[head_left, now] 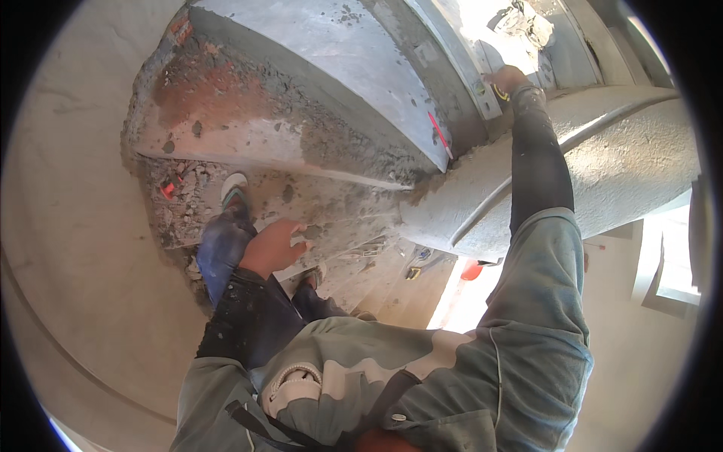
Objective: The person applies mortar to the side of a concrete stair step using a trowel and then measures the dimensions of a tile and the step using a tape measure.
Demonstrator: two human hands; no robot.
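Observation:
My right hand (509, 80) reaches to the upper right, its fingers closed around a small yellow-and-black thing that looks like a tape measure (500, 93). Just beside it, a long pale straight bar (468, 72) lies along the edge of a stair step. Over my knee and the lower steps, my left hand (273, 247) is held with its fingers apart and nothing in it. A thin red marker or pencil (437, 132) rests near the narrow end of a white, wedge-shaped tread (361, 56).
Rough wet mortar and exposed brick (211, 90) cover the step at the left. A small red object (169, 188) lies on rubble. The thick curved plastered balustrade (602, 151) runs at the right. Crumpled paper or plastic (525, 24) is at the top, and tools (416, 268) lie lower down.

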